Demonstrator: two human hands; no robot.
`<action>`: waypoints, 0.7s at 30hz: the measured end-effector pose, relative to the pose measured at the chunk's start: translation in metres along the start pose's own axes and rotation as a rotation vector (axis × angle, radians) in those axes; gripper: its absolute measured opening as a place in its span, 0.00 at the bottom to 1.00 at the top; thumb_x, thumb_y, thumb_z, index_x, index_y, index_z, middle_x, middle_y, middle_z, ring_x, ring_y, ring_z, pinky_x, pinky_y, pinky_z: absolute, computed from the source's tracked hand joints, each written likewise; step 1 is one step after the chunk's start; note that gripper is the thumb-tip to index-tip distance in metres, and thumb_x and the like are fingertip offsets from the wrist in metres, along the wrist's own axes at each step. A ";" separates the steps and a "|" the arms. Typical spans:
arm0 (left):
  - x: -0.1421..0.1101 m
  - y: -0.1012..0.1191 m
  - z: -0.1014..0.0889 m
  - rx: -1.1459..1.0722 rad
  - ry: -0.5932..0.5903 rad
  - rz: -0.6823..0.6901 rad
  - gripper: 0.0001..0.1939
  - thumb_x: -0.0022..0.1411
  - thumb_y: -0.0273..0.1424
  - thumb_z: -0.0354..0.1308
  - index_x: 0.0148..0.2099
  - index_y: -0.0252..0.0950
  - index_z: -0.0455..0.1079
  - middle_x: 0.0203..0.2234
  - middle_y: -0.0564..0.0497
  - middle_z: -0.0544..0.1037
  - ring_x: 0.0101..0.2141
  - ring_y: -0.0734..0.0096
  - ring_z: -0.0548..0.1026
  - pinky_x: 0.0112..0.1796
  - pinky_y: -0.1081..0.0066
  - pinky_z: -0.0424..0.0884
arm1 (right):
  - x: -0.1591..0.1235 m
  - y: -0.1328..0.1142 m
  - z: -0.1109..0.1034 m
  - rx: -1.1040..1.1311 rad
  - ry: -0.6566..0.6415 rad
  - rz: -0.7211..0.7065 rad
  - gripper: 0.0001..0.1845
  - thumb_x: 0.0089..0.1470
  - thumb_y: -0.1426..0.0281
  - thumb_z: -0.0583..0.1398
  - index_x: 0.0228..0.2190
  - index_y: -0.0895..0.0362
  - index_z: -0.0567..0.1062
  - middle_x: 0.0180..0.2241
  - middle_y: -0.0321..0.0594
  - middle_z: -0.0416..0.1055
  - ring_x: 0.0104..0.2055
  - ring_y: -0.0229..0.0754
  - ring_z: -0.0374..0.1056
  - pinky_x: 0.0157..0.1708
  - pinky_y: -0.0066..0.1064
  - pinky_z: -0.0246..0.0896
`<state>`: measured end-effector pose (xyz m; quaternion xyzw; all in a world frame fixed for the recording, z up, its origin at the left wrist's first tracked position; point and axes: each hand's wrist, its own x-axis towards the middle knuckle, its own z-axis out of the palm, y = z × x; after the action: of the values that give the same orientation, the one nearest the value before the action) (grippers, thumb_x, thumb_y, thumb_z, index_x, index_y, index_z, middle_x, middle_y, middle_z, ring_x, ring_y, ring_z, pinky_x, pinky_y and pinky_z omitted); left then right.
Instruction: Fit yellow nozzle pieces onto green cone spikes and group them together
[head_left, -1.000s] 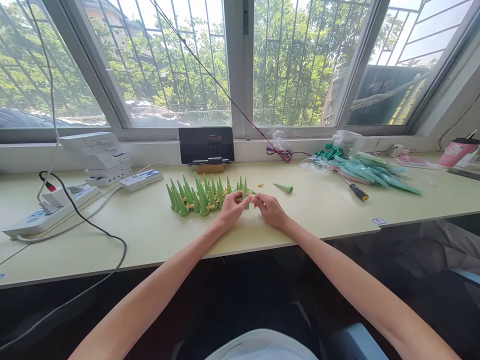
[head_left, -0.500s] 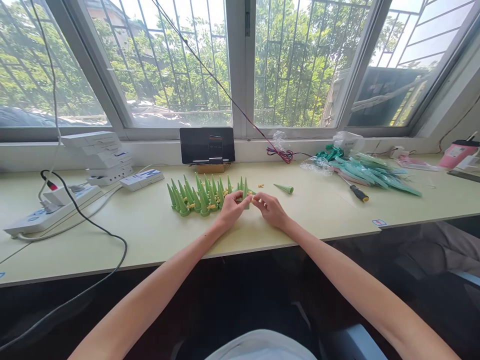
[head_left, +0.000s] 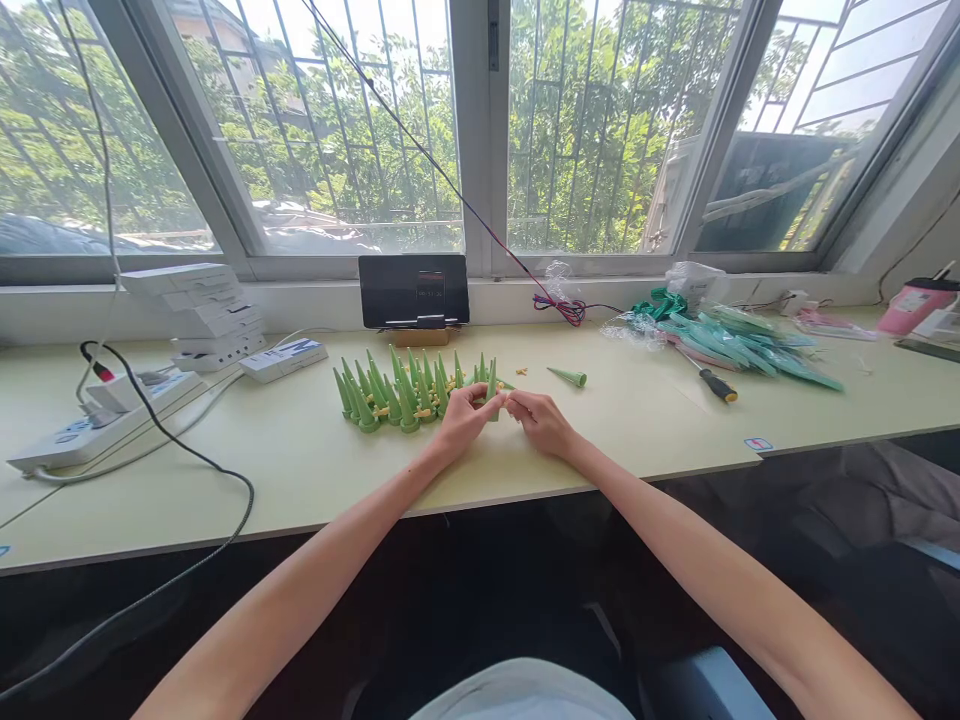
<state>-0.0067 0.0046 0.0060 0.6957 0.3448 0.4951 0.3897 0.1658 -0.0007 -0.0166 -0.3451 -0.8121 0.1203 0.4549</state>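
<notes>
My left hand (head_left: pixel 466 418) is closed on a green cone (head_left: pixel 492 378), which stands point up between its thumb and fingers. Right beside it, my right hand (head_left: pixel 541 420) pinches at the cone's side; its fingertips hide whatever small piece is there. Several more green cones (head_left: pixel 407 408) stand upright in a cluster to the left, with small yellow pieces (head_left: pixel 424 412) among them. One green cone (head_left: pixel 571 377) lies on its side beyond my right hand. Near it is a small yellow piece (head_left: pixel 522 371) on the table.
A dark tablet (head_left: pixel 414 290) leans at the window. White boxes (head_left: pixel 217 315) and a power strip (head_left: pixel 112 420) with cables stand left. To the right lie a screwdriver (head_left: pixel 718 385), teal plastic strips (head_left: pixel 750 345) and a pink cup (head_left: pixel 916 308). The table's front edge (head_left: pixel 525 497) runs beneath my forearms.
Both hands stay in nearly the same place. My right fingertips have shifted slightly against the cone, and the yellow bit at them shows less now.
</notes>
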 end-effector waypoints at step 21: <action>0.003 -0.003 0.001 0.009 0.023 0.011 0.19 0.55 0.45 0.63 0.32 0.32 0.72 0.26 0.51 0.73 0.26 0.75 0.67 0.27 0.75 0.61 | 0.000 -0.001 0.002 0.050 0.012 0.046 0.15 0.65 0.63 0.50 0.28 0.55 0.67 0.26 0.35 0.67 0.27 0.36 0.60 0.30 0.27 0.54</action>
<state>-0.0055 0.0080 0.0044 0.6935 0.3478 0.5038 0.3799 0.1636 -0.0013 -0.0166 -0.3530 -0.7978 0.1490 0.4655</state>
